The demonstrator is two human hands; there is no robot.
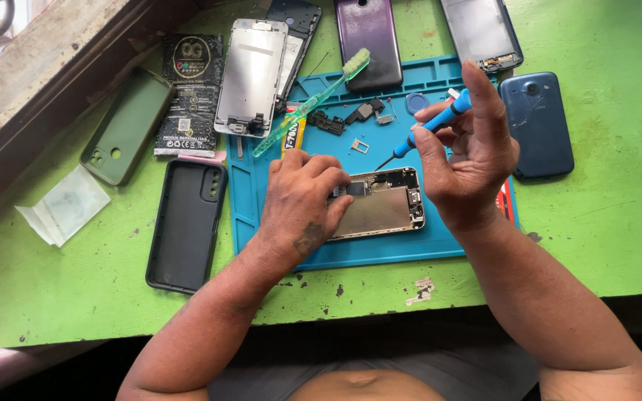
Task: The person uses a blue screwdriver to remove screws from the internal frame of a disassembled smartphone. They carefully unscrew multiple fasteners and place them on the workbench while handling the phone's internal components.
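An opened phone body [380,204] with bare metal insides lies on a blue work mat [380,249]. My left hand [302,197] rests on the phone's left end, fingers curled over it and pressing it down. My right hand [466,152] holds a blue-handled screwdriver [432,125] between thumb and fingers. Its thin tip points down-left, just above the phone's top edge. Small dark loose parts [351,117] lie on the mat behind the phone.
On the green table [611,223] lie a black case [186,223], a green case [126,126], a black packet [189,93], a silver screen frame [250,74], a green toothbrush [313,100], a purple back cover [369,41], a dark blue phone [536,122] and a clear wrapper [62,204].
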